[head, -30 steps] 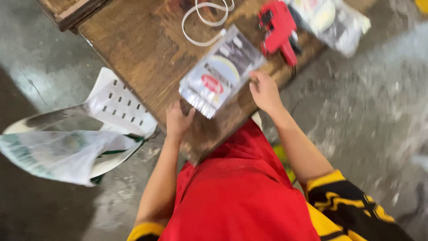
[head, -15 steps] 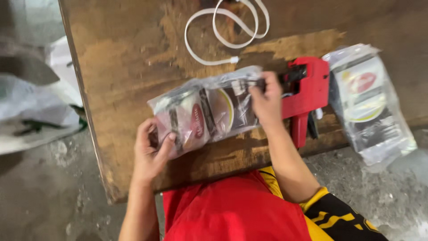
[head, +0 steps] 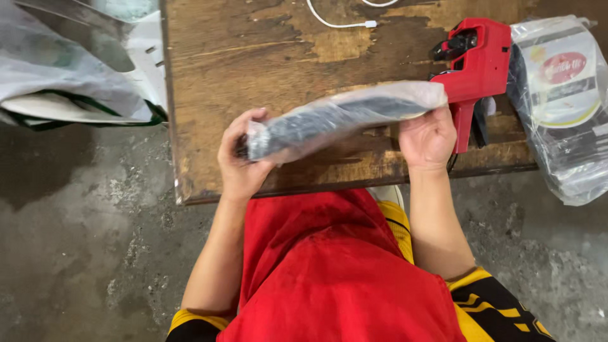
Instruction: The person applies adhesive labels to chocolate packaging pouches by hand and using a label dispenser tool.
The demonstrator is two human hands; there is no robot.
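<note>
A clear plastic packet (head: 342, 117) with dark contents is held edge-on above the near side of a worn wooden table (head: 253, 69). My left hand (head: 240, 161) grips its left end and my right hand (head: 427, 139) grips its right end. Just right of my right hand lies a red hand-held labelling gun (head: 476, 69). A second clear packet (head: 560, 101) with a round label lies at the table's right edge, partly hanging over it.
A white cable (head: 345, 22) lies at the far side of the table. A white plastic chair (head: 142, 57) with a translucent bag (head: 57, 69) on it stands to the left. Stained concrete floor (head: 76, 240) surrounds the table.
The packet lay flat with its face up; now both hands have tilted it onto its edge. The view has moved closer and shifted right.
</note>
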